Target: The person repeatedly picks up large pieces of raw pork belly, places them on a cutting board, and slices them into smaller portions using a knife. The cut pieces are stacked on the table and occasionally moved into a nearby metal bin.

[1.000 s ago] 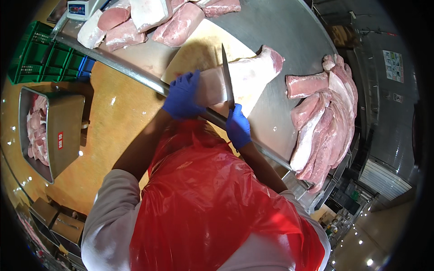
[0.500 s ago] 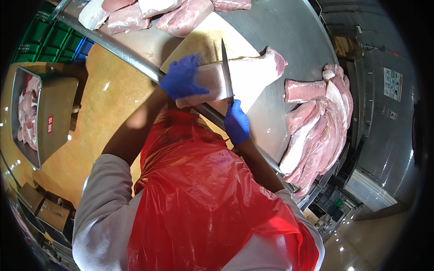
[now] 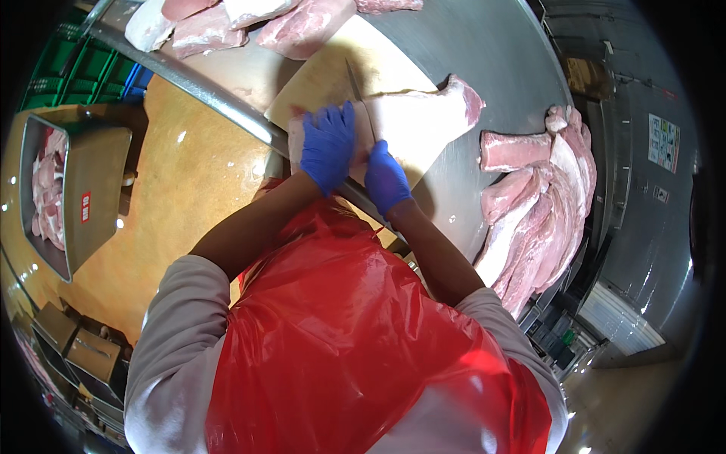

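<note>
Pretty sure that long slab of meat (image 3: 423,115) across the cutting board (image 3: 382,60) is hefty, soft and slick, so the person's left hand (image 3: 330,148), open and palm-down left of the blade, seems well placed, right hand (image 3: 387,178) gripping the knife (image 3: 354,79).

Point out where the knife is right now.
In the head view, the knife is just above centre, in the right grip, its blade across the long piece of meat on the cutting board, to the right of the left grip.
</note>
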### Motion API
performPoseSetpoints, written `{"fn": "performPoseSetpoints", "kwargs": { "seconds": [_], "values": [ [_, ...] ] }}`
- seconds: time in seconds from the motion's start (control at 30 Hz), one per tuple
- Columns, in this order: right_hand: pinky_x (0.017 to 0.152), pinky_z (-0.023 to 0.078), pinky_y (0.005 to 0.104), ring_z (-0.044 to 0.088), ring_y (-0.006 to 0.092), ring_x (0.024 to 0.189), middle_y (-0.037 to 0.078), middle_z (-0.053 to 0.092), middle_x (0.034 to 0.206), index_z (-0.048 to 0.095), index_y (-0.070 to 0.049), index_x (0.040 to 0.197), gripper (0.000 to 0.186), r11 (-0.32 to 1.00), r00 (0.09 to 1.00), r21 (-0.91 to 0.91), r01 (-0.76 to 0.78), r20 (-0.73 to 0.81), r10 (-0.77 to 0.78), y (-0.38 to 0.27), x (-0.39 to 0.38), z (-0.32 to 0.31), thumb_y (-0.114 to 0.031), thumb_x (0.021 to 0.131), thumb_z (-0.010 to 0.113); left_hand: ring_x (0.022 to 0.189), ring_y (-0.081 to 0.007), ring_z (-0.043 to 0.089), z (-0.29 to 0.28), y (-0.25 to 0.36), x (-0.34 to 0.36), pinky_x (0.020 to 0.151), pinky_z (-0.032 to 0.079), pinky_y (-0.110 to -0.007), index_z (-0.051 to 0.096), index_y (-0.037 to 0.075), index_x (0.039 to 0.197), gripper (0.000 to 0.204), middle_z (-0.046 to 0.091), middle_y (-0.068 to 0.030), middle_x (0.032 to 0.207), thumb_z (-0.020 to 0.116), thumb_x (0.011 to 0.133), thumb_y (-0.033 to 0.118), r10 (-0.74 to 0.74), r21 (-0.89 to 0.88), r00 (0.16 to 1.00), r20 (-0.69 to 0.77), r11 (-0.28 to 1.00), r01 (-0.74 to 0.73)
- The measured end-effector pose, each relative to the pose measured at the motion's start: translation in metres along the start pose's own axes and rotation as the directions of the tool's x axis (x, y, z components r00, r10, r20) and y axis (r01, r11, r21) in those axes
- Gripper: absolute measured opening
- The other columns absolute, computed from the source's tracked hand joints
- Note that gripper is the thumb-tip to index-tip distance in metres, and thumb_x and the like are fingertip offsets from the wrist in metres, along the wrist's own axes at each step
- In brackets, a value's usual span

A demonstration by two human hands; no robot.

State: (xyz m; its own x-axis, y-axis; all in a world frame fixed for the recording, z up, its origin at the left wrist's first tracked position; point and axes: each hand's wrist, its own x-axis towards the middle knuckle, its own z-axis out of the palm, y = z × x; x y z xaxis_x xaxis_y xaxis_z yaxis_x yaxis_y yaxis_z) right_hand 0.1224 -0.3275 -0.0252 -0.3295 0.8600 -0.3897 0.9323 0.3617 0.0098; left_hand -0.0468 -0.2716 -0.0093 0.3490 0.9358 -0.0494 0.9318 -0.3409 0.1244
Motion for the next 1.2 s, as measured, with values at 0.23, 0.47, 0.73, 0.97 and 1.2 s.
{"fn": "performPoseSetpoints", "kwargs": {
  "seconds": [0.23, 0.47, 0.73, 0.97, 1.2],
  "values": [
    [0.072, 0.051, 0.0557, 0.065, 0.0492, 0.087, 0.031, 0.065, 0.091, 0.042, -0.002, 0.117, 0.020, 0.741, 0.887, 0.491, -0.459, 0.298, 0.352, -0.011, -0.059, 0.004, -0.014, 0.101, 0.040, 0.107, -0.0315, 0.056, 0.003, -0.026, 0.005, 0.094, 0.044, -0.052, 0.038, 0.001, 0.147, 0.102, 0.056, -0.0165, 0.114, 0.080, 0.061, 0.035, 0.084, -0.218, 0.996, -0.033, 0.972, -0.089],
    [0.063, 0.050, 0.0564, 0.066, 0.0480, 0.077, 0.027, 0.066, 0.082, 0.046, -0.004, 0.105, 0.014, 0.798, 0.937, 0.490, -0.350, 0.190, 0.294, 0.030, -0.202, 0.027, -0.011, 0.095, 0.052, 0.118, -0.0369, 0.058, -0.031, -0.095, 0.030, 0.101, 0.046, -0.047, 0.042, 0.002, 0.143, 0.098, 0.060, -0.0219, 0.126, 0.085, 0.061, 0.034, -0.176, -0.655, 0.979, 0.101, 0.729, 0.199],
    [0.054, 0.049, 0.0519, 0.059, 0.0434, 0.059, 0.018, 0.057, 0.064, 0.050, -0.005, 0.101, 0.011, 0.864, 0.871, 0.370, -0.341, -0.222, 0.438, 0.020, -0.198, 0.046, -0.016, 0.102, 0.050, 0.134, -0.0409, 0.045, -0.036, -0.183, 0.067, 0.110, 0.040, -0.046, 0.022, -0.008, 0.152, 0.119, 0.042, -0.0313, 0.144, 0.085, 0.063, 0.038, -0.260, -0.375, 0.938, -0.229, 0.913, 0.161],
    [0.054, 0.047, 0.0577, 0.061, 0.0488, 0.063, 0.027, 0.060, 0.065, 0.045, -0.005, 0.105, 0.019, 0.605, 0.665, 0.663, -0.441, -0.211, 0.716, 0.058, -0.148, 0.035, -0.022, 0.103, 0.054, 0.123, -0.0425, 0.054, -0.035, -0.016, 0.087, 0.111, 0.038, -0.049, 0.042, -0.009, 0.142, 0.093, 0.051, -0.0306, 0.138, 0.080, 0.076, 0.045, 0.136, -0.445, 0.975, -0.173, 0.873, -0.201],
    [0.056, 0.047, 0.0602, 0.062, 0.0508, 0.064, 0.030, 0.062, 0.068, 0.043, -0.004, 0.106, 0.022, 0.685, 0.725, 0.605, -0.405, -0.245, 0.644, 0.110, -0.133, 0.009, -0.023, 0.102, 0.054, 0.134, -0.0473, 0.044, -0.018, 0.122, 0.119, 0.109, 0.032, -0.067, 0.013, -0.002, 0.157, 0.127, 0.045, -0.0290, 0.141, 0.081, 0.068, 0.057, 0.240, -0.139, 0.938, 0.250, 0.968, -0.210]
  ]
}}
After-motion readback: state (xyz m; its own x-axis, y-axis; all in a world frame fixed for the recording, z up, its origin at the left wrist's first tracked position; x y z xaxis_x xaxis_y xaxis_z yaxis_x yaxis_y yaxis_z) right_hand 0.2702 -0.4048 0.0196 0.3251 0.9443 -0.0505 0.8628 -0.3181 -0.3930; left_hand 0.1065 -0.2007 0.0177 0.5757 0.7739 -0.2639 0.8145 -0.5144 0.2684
